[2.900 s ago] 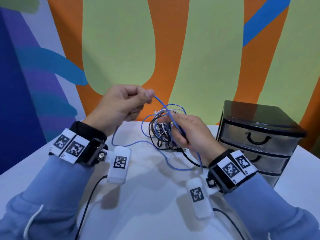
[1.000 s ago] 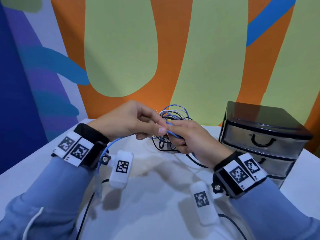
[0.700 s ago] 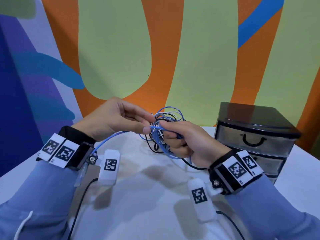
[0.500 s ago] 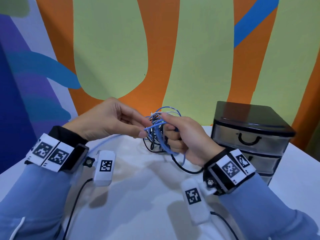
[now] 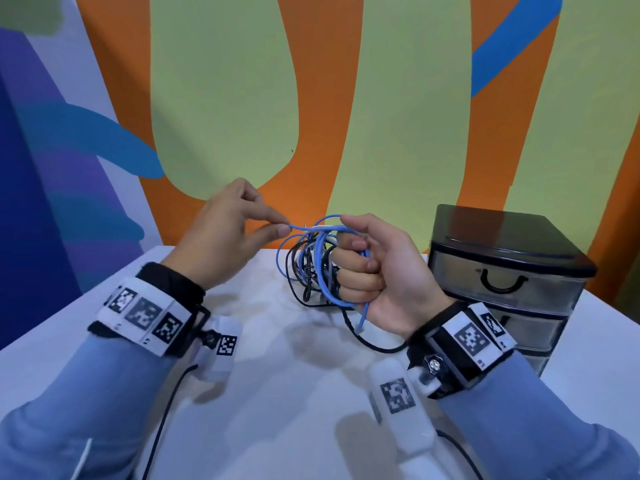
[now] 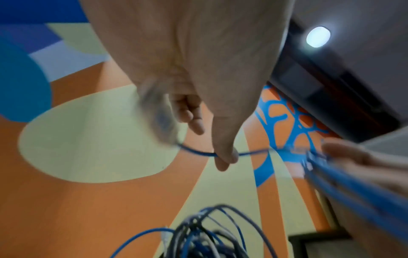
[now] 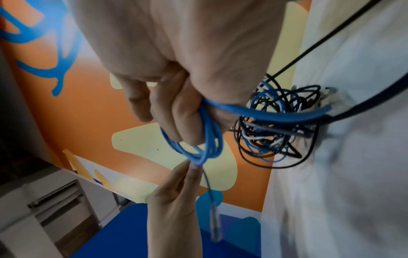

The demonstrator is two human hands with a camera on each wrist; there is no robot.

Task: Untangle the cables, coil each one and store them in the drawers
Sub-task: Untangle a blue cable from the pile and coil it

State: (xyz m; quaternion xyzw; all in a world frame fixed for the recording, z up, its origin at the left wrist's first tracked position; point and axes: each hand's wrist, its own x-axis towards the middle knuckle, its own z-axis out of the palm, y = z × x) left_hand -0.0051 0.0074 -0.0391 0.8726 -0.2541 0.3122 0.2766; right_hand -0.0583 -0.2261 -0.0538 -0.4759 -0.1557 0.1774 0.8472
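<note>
From the head view I see a black drawer unit (image 5: 509, 271) on the right of the white table (image 5: 277, 393). Its drawers are all closed; the fronts are smoky and I cannot tell what is inside. My right hand (image 5: 377, 271) is fisted around a coil of blue cable (image 5: 327, 282), held just left of the unit. Behind the coil a tangle (image 5: 301, 268) of black, white and blue cables rests on the table. My left hand (image 5: 225, 244) pinches the blue cable's strand between thumb and forefinger, just left of the coil.

From the left wrist view, my left fingertips (image 6: 225, 157) pinch the thin blue strand, which runs across to the blurred right hand (image 6: 357, 160). The tangle (image 6: 205, 233) lies below.

From the right wrist view, my right hand (image 7: 183, 108) curls tightly through the blue loops (image 7: 207, 139). The left hand (image 7: 176, 200) pinches the strand where it leaves the coil. The tangle (image 7: 276, 125) sits on the table beside my palm.
</note>
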